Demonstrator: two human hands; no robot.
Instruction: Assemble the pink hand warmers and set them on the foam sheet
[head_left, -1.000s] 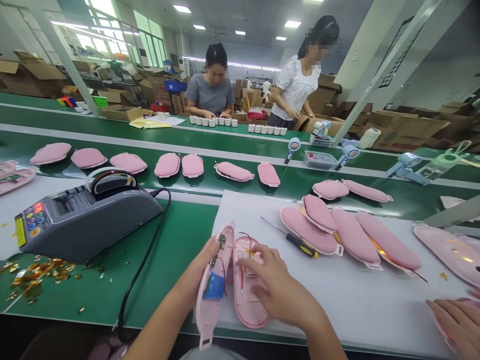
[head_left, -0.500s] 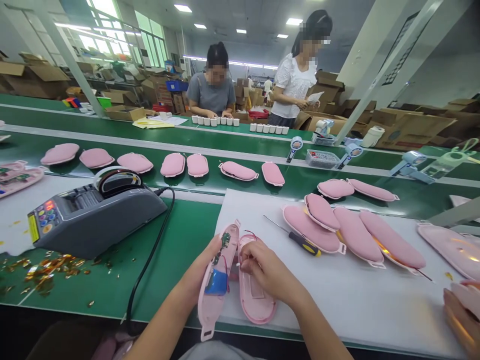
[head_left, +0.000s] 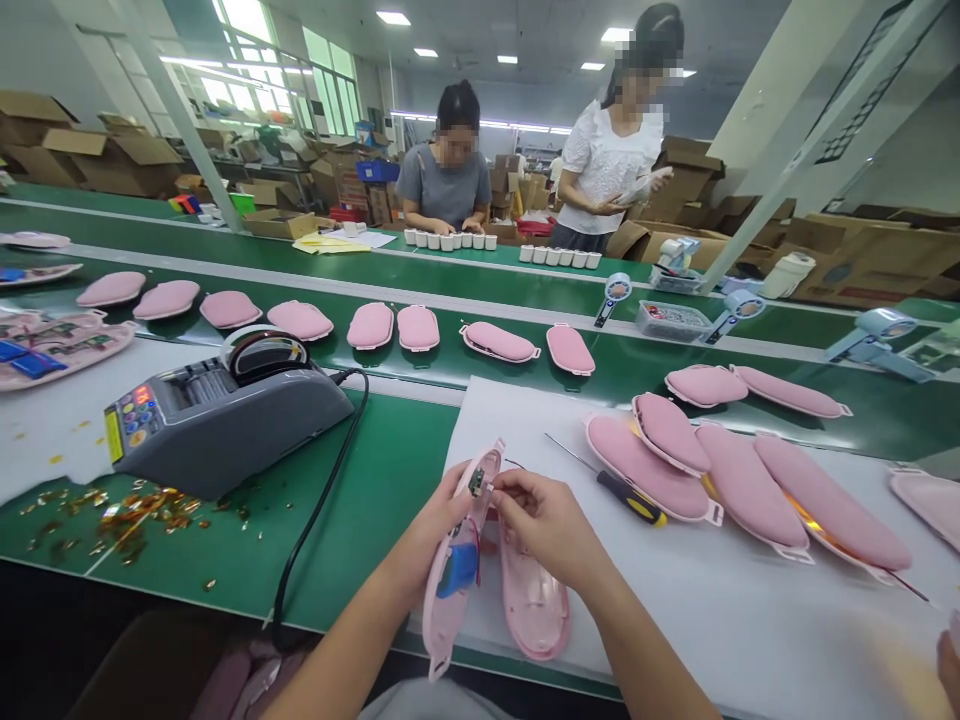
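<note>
My left hand (head_left: 429, 535) grips a pink shell half (head_left: 444, 625) tilted up on its edge. Inside that half are a green circuit board (head_left: 477, 482), a blue battery (head_left: 459, 570) and thin red wires. The fingertips of my right hand (head_left: 544, 515) are pinched around a small white plug (head_left: 490, 487) close beside the board; the fingers partly hide it. Below my right hand, a second pink shell half (head_left: 536, 620) lies with its hollow side up on white paper.
A screwdriver (head_left: 626, 497) lies beside stacked pink cases (head_left: 675, 435) on the right. The grey tape dispenser (head_left: 232, 425) stands left, its black cable (head_left: 319, 510) running toward me. Tape scraps (head_left: 142, 515) litter the green bench. Two people work across; another person's hand (head_left: 951, 655) shows at far right.
My right hand has risen from inside the lower shell half to the circuit board's edge. My left hand has turned its shell half more on edge. The camera view has shifted left.
</note>
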